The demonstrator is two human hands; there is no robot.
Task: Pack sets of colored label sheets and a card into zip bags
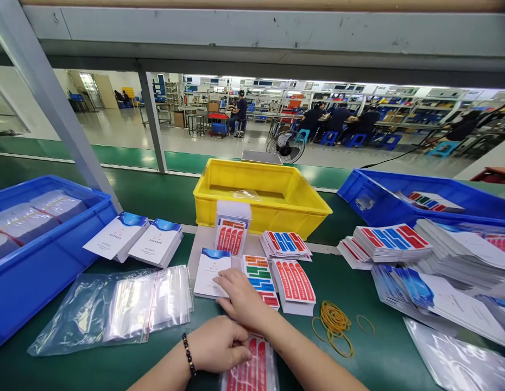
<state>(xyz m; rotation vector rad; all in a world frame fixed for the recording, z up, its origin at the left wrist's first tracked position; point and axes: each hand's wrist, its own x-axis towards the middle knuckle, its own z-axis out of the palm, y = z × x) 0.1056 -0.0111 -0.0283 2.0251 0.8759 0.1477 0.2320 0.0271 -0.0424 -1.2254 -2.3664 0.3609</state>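
Note:
My left hand (218, 345), with a beaded bracelet at the wrist, has its fingers closed at the top of a clear plastic bag (254, 372) holding red-and-white sticker sheets. Just beyond it, my right hand (242, 298) crosses over, its outstretched fingers resting on the right edge of a stack of white booklets (209, 271) with blue tops. Right of that hand lie a multicoloured sticker stack (260, 277) and a red-striped sticker stack (294, 282). Behind these are a red-and-blue sticker stack (285, 244) and an upright bagged bundle of red stickers (232, 236).
A yellow bin (252, 209) stands behind the stacks. Blue bins flank the bench, left (52, 260) and right (423, 190). Clear bags (134, 304) lie left, rubber bands (334, 320) right, and booklet piles (448, 298) far right. Co-workers sit in the background.

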